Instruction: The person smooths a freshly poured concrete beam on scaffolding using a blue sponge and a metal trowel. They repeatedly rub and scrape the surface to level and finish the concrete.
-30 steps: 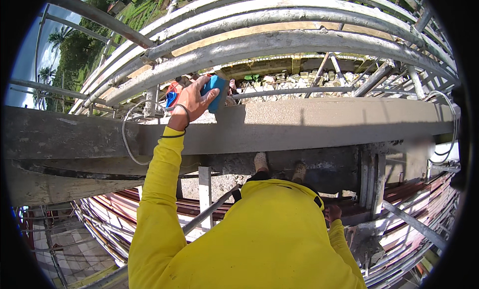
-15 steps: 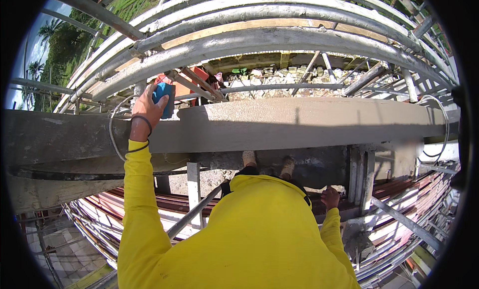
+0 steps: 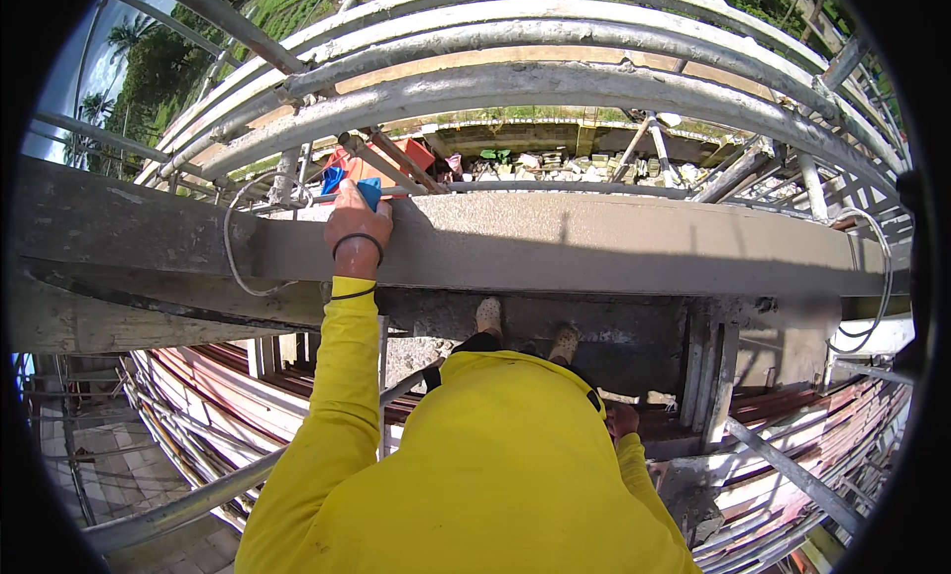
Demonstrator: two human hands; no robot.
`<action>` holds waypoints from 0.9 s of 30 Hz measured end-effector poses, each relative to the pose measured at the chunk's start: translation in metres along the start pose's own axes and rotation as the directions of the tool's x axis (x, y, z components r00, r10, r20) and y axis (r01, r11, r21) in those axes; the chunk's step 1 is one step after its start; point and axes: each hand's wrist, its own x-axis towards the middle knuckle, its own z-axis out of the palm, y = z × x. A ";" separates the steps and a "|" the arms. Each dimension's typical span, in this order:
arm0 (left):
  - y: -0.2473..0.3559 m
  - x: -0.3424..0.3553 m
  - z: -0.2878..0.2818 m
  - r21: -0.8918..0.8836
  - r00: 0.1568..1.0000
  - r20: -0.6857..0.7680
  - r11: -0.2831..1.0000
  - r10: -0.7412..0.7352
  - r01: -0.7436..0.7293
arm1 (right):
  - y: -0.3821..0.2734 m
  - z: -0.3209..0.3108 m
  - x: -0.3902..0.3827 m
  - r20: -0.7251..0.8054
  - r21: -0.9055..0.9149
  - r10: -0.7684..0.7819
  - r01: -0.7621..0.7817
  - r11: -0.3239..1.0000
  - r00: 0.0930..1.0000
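Note:
My left hand (image 3: 357,222) grips a blue sponge-like block (image 3: 368,190) at the top edge of a long grey beam (image 3: 594,252) coated in smooth render, part sunlit and part shaded. A dark cord circles that wrist. My right hand (image 3: 622,422) hangs low beside my body, its fingers partly hidden behind the yellow top (image 3: 475,465). Pale speckled shoes (image 3: 488,316) show on the dark ledge below the beam. A looped rope (image 3: 236,262) hangs over the beam left of my left hand, and another (image 3: 877,277) at the far right.
Whitish scaffold tubes (image 3: 525,84) span the far side above a plank. Behind the beam are a red object (image 3: 411,156), rubble (image 3: 584,170) and a low wall. Diagonal pipes (image 3: 792,470) and uprights (image 3: 708,376) stand below on the right; stacked rails (image 3: 198,406) lie lower left.
Since half a second ago my left hand has moved right along the beam with the blue block. My right hand has dropped closer to my body, its fingers now less visible.

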 end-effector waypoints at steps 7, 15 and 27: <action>0.224 -0.109 -0.055 -0.783 0.751 0.078 0.507 0.655 -0.361 | 0.010 -0.096 0.088 0.060 0.297 -0.169 0.145 0.944 0.984; 0.321 -0.117 -0.007 -0.754 0.561 0.326 0.567 0.761 -0.332 | -0.046 -0.111 0.092 -0.153 0.391 -0.143 0.193 0.900 0.978; -0.121 0.079 -0.043 -0.038 0.988 0.157 0.999 -0.009 0.015 | 0.136 -0.135 0.070 0.140 0.185 0.142 -0.167 0.968 0.980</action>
